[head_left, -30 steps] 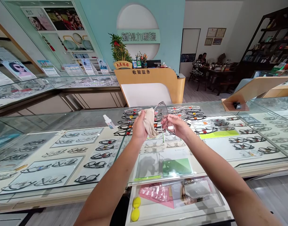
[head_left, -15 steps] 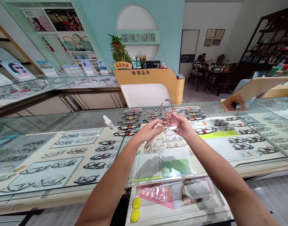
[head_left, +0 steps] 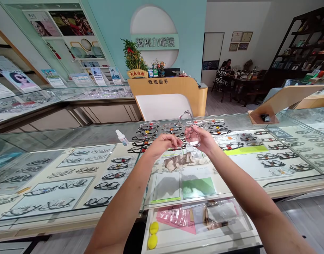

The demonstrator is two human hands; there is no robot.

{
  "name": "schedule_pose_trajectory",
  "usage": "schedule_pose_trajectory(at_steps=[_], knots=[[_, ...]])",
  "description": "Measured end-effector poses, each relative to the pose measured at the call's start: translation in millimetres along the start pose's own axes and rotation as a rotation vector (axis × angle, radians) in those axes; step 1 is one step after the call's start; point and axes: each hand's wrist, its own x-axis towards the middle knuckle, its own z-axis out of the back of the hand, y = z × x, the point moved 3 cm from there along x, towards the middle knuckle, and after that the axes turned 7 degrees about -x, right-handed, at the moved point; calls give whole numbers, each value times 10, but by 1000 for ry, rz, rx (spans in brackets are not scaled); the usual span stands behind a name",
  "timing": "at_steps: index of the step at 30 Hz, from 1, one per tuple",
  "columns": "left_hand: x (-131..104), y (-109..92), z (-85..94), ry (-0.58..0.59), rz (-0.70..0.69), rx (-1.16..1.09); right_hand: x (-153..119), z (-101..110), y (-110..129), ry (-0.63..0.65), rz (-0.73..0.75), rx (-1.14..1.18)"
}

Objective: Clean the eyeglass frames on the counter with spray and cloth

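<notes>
A pair of clear-framed eyeglasses [head_left: 193,137] is held up over the glass counter in my right hand [head_left: 204,138], its fingers closed on the frame near the bridge. One temple arm sticks up and bends to the left. Left of the eyeglasses, my left hand [head_left: 164,144] hangs with loosely bent fingers and no cloth in it. Below the hands a crumpled beige cleaning cloth [head_left: 179,161] lies on the glass. To the left stands a small white spray bottle [head_left: 122,137]. Rows of dark eyeglasses [head_left: 142,143] with small coloured tags sit behind my hands.
The glass counter [head_left: 148,197] holds more frames on both sides. Beneath it an open drawer [head_left: 246,225] contains pink packets [head_left: 176,217] and yellow round cases [head_left: 152,241]. A wooden-framed mirror [head_left: 286,100] stands at the right. Two people [head_left: 224,72] sit far back.
My left hand has let go of the beige cleaning cloth, which now lies on the glass, and has lifted slightly away. My right hand still holds the eyeglasses in nearly the same place.
</notes>
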Motion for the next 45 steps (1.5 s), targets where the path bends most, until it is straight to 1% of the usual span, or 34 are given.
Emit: schedule_pose_trajectory(at_steps=[1,2,3,5,7,8,9,10,12,14,15,16,17,18,20,21,22,23,24,25,26,27,29,31,34,38,39,41,43,45], knots=[[-21,-26,-5,18,18,-75,-3,-8,-1,10,2,-6],[-50,-52,-15,68,44,-127,-8,-18,-3,25,2,-14],[-84,-73,-27,150,75,-150,-15,-32,-5,44,-1,-24],[-160,-81,-43,374,160,-115,-33,-66,-4,90,-13,-62],[-213,-26,-20,616,279,-33,-57,-102,1,138,-31,-116],[-217,17,14,711,322,6,-69,-120,3,162,-41,-141],[-201,66,60,775,340,40,-82,-135,5,186,-52,-159],[-170,115,113,813,332,67,-93,-147,6,206,-61,-173],[-100,204,215,845,274,99,-112,-161,3,236,-72,-193],[-74,256,278,863,226,69,-123,-163,-1,249,-68,-211],[-80,256,290,854,206,22,-125,-162,-3,251,-64,-225],[-90,235,292,802,179,-37,-124,-159,-5,247,-59,-239],[-95,193,289,691,138,-100,-121,-156,-5,236,-50,-252],[-96,135,285,528,79,-155,-115,-150,-3,218,-38,-268],[-100,-10,281,102,-109,-175,-96,-134,6,159,-3,-302],[-114,-90,272,-110,-241,-114,-85,-123,12,123,18,-319],[-137,-167,248,-294,-385,11,-74,-114,18,89,38,-339],[-163,-232,209,-437,-524,184,-64,-105,24,62,55,-367],[-184,-278,158,-529,-646,383,-56,-99,29,42,70,-400],[-196,-300,104,-572,-738,588,-50,-96,36,31,83,-435],[-197,-298,59,-575,-799,774,-46,-96,43,30,97,-472],[-193,-280,28,-550,-835,931,-45,-98,51,37,110,-505],[-186,-227,9,-495,-889,1146,-47,-102,68,61,130,-547],[-190,-188,20,-482,-952,1267,-52,-101,82,85,136,-575],[-186,-160,37,-468,-1010,1339,-56,-86,93,109,133,-616],[-150,-132,56,-441,-962,1338,-55,-67,93,136,121,-670],[-149,-125,57,-437,-975,1334,-56,-68,94,145,119,-684],[-160,-114,54,-433,-1045,1331,-61,-81,104,166,115,-712],[-176,-116,59,-459,-1115,1337,-72,-104,142,176,140,-746],[-178,-151,90,-541,-1125,1353,-92,-130,239,115,241,-803]])
